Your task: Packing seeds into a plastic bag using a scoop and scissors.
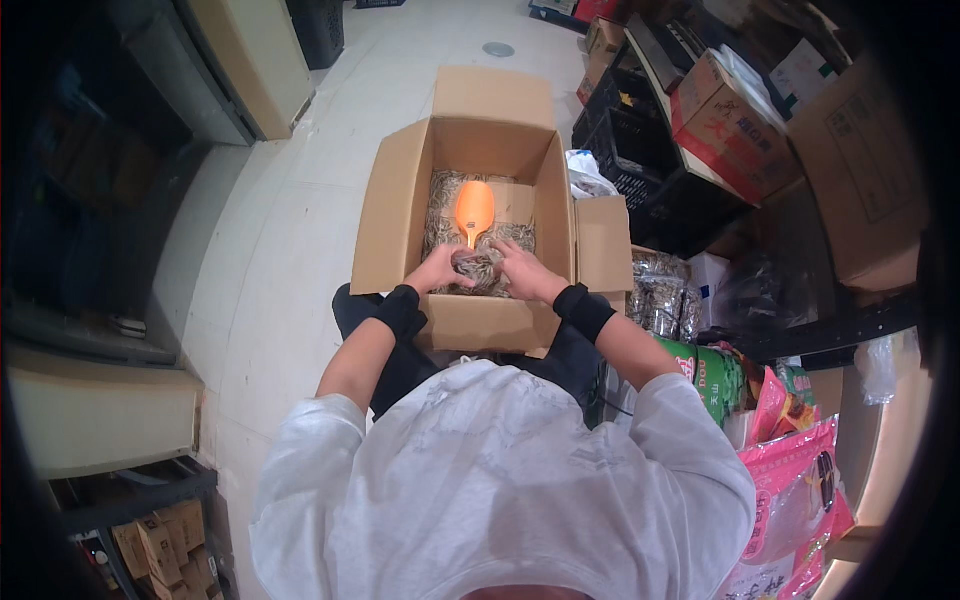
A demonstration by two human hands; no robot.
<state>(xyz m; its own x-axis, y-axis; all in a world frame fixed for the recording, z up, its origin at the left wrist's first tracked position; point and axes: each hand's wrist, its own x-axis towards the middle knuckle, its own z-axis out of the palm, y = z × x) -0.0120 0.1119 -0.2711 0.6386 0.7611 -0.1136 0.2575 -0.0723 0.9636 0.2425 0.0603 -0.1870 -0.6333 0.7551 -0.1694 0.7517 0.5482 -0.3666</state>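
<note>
An open cardboard box [491, 326] stands between my knees with its flaps spread outward. Loose striped seeds [446, 196], which look like sunflower seeds, cover much of its bottom. On them lies an orange plastic scoop [475, 204], bowl away from me and handle towards my hands. Just inside the near wall, a clear plastic bag of seeds [477, 274] is gripped from both sides. My left hand [441, 268] has its left side, thumb towards the middle. My right hand [527, 273] holds the opposite side. The fingertips behind the bag are partly hidden.
Clear bags of seeds [664, 300] stand right of the box, near a green printed package [709, 379] and pink plastic bags [787, 487]. Black crates [630, 150] and a printed carton [735, 120] line the right side. Small cartons [161, 547] fill a shelf at lower left.
</note>
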